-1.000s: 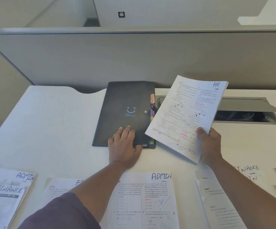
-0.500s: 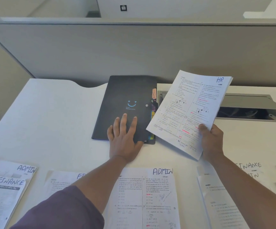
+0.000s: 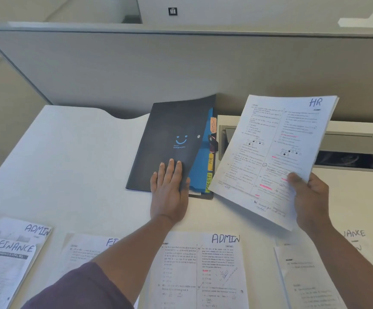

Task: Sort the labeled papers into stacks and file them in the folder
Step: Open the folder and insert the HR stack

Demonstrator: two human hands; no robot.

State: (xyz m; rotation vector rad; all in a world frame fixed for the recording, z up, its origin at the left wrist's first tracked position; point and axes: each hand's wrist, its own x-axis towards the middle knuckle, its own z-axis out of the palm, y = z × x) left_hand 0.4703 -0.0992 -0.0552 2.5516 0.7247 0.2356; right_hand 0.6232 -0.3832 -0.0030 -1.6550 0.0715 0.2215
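Left hand (image 3: pixel 168 190) flat on the near right corner of the black folder's (image 3: pixel 170 143) front cover, fingers (image 3: pixel 171 169) straight and together, thumb hooked at the cover's right edge; cover lifted slightly along that edge, showing a blue divider (image 3: pixel 200 168) and tabs marked ADMIN (image 3: pixel 213 125), HR (image 3: pixel 210 161) and a yellow-green one (image 3: pixel 209 182) hard to read. Folder lying at the back middle of the white desk (image 3: pixel 69 163), far edge up against the grey partition (image 3: pixel 181 68).

Right hand (image 3: pixel 310 197) gripping the HR stack (image 3: pixel 277 152) at its near right corner, thumb on top, fingers curled beneath; stack raised off the desk, tilted, left edge just beside the folder's tabs, above an open cable tray (image 3: pixel 348 152) set into the desk.

Along the near edge: an ADMIN sheet (image 3: pixel 221 264) in the middle, a FINANCE sheet (image 3: pixel 9 264) overlapping another ADMIN sheet (image 3: pixel 34 228) at far left, a sheet (image 3: pixel 85 248) partly hidden under the left forearm, more papers (image 3: pixel 310 275) at right including one marked FINANCE (image 3: pixel 355 234).

Bare desk left of the folder, wide and open; a narrower bare strip between folder and near sheets
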